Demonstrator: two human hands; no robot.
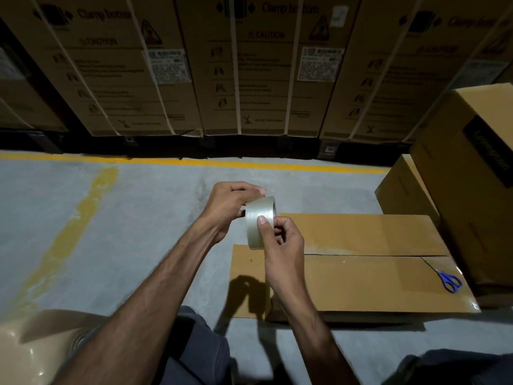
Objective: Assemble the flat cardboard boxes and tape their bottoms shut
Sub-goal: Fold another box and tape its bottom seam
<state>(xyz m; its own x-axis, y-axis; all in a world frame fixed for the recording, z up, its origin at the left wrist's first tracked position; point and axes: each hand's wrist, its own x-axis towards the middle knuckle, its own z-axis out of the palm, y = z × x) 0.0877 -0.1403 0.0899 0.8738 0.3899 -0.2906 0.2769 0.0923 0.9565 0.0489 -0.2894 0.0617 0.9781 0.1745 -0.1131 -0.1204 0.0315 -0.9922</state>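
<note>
Two hands grip the tape roll [259,222] at mid-frame: left hand [230,207] curled around it, right hand [280,243] thumb picking for the end. Clear tape could split; box [361,273] below-right waits untaped.

Clear glossy tape roll [259,222], plain brown cardboard box [361,262], blue-handled scissors [450,280], grey floor [152,232] striped yellow.
</note>
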